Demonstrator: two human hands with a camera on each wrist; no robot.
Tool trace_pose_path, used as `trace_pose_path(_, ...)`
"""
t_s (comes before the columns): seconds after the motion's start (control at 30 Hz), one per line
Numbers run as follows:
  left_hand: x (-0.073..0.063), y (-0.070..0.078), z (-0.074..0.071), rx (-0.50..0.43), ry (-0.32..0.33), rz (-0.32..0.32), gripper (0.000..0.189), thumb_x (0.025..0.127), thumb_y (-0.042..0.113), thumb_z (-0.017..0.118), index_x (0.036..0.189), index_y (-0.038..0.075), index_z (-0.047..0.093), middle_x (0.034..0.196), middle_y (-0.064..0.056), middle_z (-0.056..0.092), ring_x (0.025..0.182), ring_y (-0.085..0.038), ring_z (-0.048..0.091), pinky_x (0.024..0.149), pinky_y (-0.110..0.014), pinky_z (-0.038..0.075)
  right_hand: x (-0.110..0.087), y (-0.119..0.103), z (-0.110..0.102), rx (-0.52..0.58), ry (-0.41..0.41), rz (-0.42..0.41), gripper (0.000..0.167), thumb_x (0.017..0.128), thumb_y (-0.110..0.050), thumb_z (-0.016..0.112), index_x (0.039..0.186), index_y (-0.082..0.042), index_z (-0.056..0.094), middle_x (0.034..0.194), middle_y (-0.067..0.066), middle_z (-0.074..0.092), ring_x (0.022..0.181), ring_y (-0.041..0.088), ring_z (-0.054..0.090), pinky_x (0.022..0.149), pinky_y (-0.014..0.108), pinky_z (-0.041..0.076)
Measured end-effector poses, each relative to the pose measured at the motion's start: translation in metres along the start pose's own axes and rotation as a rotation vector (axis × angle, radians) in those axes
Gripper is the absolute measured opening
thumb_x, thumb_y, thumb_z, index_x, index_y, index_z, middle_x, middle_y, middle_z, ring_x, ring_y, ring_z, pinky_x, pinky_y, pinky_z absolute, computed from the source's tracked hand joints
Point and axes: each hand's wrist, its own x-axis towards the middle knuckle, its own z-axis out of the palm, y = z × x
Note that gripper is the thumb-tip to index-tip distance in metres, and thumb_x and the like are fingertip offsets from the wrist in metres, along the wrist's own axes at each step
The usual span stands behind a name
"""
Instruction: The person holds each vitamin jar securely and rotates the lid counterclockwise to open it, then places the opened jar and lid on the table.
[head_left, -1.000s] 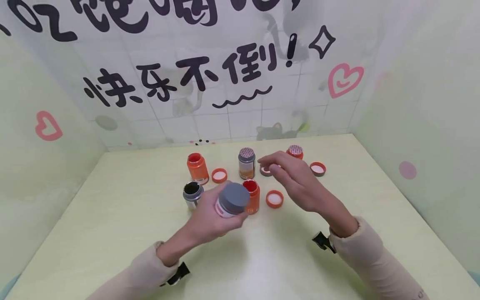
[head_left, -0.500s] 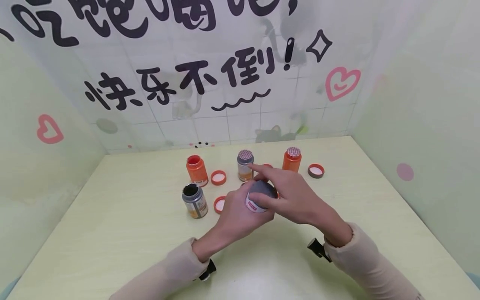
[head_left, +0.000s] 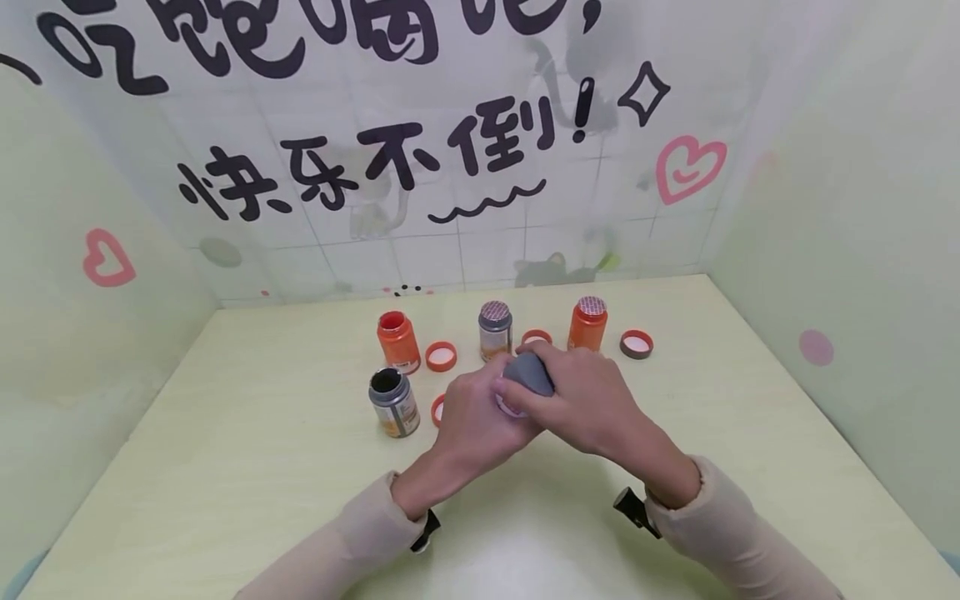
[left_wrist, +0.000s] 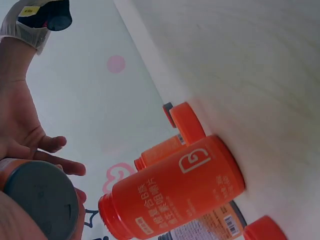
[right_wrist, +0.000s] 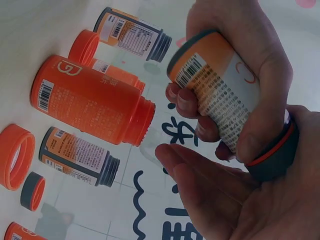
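My left hand [head_left: 480,421] grips a grey-and-orange supplement bottle [right_wrist: 215,85] above the table. The bottle's dark grey screw cap [head_left: 528,372] points up, and my right hand [head_left: 588,400] holds it between thumb and fingers. In the left wrist view the bottle's grey base [left_wrist: 42,197] shows. The right wrist view has the cap tucked against the right palm, with several fingers stretched past it. Beyond the hands stands an uncapped orange bottle [left_wrist: 170,185], which the hands cover in the head view.
An open orange bottle [head_left: 398,342] and an open grey bottle [head_left: 394,404] stand at left. Behind are a foil-sealed grey bottle [head_left: 495,327] and a foil-sealed orange one [head_left: 588,325]. Loose caps lie among them, including an orange cap [head_left: 441,356] and a grey-rimmed cap [head_left: 637,344].
My left hand has carried the bottle rightward to my right hand. The right hand, previously apart with nothing in it, has come down onto the cap and closed round it.
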Motion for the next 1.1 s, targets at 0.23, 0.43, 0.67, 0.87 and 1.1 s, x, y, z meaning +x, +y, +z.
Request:
trace_pose_path(0.23,-0.001,0.004,-0.003,-0.008,0.01,0.009,0.044,0.079,0.024,0.085,0.113,0.005,0.064,0.093,-0.006,0.077,0.075,-0.014,0.075,0.067,-0.018,0.057,0.001,0.002,0.006,0.161,0.117,-0.123,0.039,0.09,-0.045,0.071,0.117,-0.017,0.074,0.092,-0.003,0.076,0.063,0.008,0.056,0.054,0.026,0.045)
trace_pose_path(0.43,-0.002,0.008,-0.005,-0.073,0.029,0.056,0.048,0.077,0.019,0.085,0.117,0.003,0.064,0.097,-0.007,0.078,0.079,-0.016,0.076,0.069,-0.019,0.059,0.0,0.002,0.013,0.312,0.252,-0.238,0.035,0.084,-0.034,0.076,0.113,-0.015,0.078,0.119,0.001,0.078,0.066,0.006,0.061,0.052,0.023,0.045)
trace_pose_path(0.67,-0.002,0.011,-0.005,-0.143,0.032,0.095,0.047,0.074,0.017,0.086,0.114,0.002,0.067,0.096,-0.008,0.078,0.081,-0.016,0.077,0.07,-0.019,0.059,-0.002,0.001,0.018,0.48,0.351,-0.317,0.03,0.078,-0.02,0.08,0.107,-0.009,0.08,0.115,0.008,0.079,0.076,0.013,0.076,0.05,0.021,0.046)
trace_pose_path(0.87,-0.003,0.011,-0.007,-0.145,0.009,0.1,0.05,0.074,0.019,0.087,0.117,0.001,0.068,0.098,-0.008,0.079,0.085,-0.017,0.078,0.073,-0.019,0.06,-0.002,0.0,0.019,0.672,0.314,-0.352,0.028,0.079,-0.007,0.079,0.106,-0.004,0.078,0.119,0.015,0.076,0.11,0.028,0.076,0.066,0.023,0.057)
trace_pose_path(1.1,-0.003,0.01,-0.009,-0.126,-0.017,0.118,0.048,0.075,0.019,0.086,0.117,0.001,0.068,0.1,-0.009,0.079,0.086,-0.019,0.078,0.074,-0.019,0.06,0.0,-0.002,0.022,0.773,0.242,-0.359,0.027,0.08,-0.003,0.076,0.106,-0.004,0.077,0.121,0.013,0.076,0.122,0.027,0.07,0.085,0.024,0.058)
